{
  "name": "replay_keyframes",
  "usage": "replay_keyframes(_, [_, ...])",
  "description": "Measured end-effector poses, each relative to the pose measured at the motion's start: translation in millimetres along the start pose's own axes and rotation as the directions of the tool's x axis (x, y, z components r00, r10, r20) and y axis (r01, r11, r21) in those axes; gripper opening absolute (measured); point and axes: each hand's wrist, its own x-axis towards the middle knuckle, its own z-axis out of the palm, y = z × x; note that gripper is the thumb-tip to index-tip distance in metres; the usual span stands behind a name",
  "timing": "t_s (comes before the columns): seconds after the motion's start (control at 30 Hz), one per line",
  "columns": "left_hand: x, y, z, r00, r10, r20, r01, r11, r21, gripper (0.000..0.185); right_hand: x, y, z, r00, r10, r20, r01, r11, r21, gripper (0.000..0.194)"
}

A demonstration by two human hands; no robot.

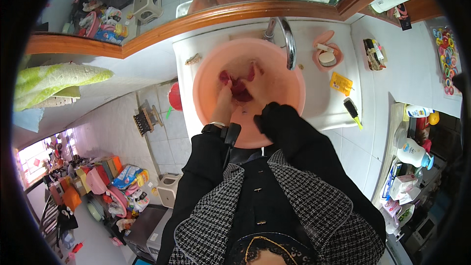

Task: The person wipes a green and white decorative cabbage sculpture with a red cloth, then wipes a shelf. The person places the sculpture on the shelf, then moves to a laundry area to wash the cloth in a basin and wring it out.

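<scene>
A large pink-orange plastic basin [206, 92] with water in it stands on the white washbasin counter [327, 106]. Down inside it, both of my hands grip a dark red wet cloth [241, 90]. My left hand [227, 87] is closed on the cloth's left part, by a bunched fold. On the right side, my right hand [255, 82] holds another part, with a strip of red showing at its fingers. The cloth's middle hangs between the two hands. Behind the basin's rim rises a chrome faucet [289, 44], its spout curving over the basin's right edge.
Right of the basin lie a pink soap box [327, 57] with its lid up, a yellow sachet [341, 83] and a hairbrush [352, 112]. A wood-framed mirror [235, 9] runs behind the counter. A red dipper or bowl [175, 96] shows at the left, below the counter.
</scene>
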Motion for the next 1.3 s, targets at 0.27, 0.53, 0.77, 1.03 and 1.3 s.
replay_keyframes(0.27, [8.6,12.0,-2.0,0.951,0.273,0.147,-0.265,0.961,-0.074,0.042,-29.8,-66.2,16.2,0.983,-0.093,0.156,0.022,0.914,0.406,0.025])
replay_keyframes(0.53, [-22.3,4.4,15.4,0.990,0.051,0.135,-0.017,0.970,-0.244,0.033,11.0,-6.4,-42.3,0.992,-0.127,-0.012,0.123,0.975,-0.186,0.056])
replay_keyframes(0.77, [11.4,14.6,2.3,0.957,0.182,0.226,-0.117,0.954,-0.275,0.032,-44.0,-66.1,-1.0,0.909,0.157,0.385,-0.299,0.891,0.342,0.030])
replay_keyframes(1.03, [-26.7,-7.8,15.0,0.977,0.065,0.202,0.000,0.952,-0.306,0.043,31.6,-17.5,-42.5,0.983,-0.040,0.177,0.000,0.975,0.221,0.046])
replay_keyframes(1.3, [28.6,0.0,-28.0,0.986,0.093,0.135,-0.050,0.955,-0.294,0.028,-56.3,-43.5,14.8,0.963,-0.006,0.270,-0.107,0.910,0.401,0.029])
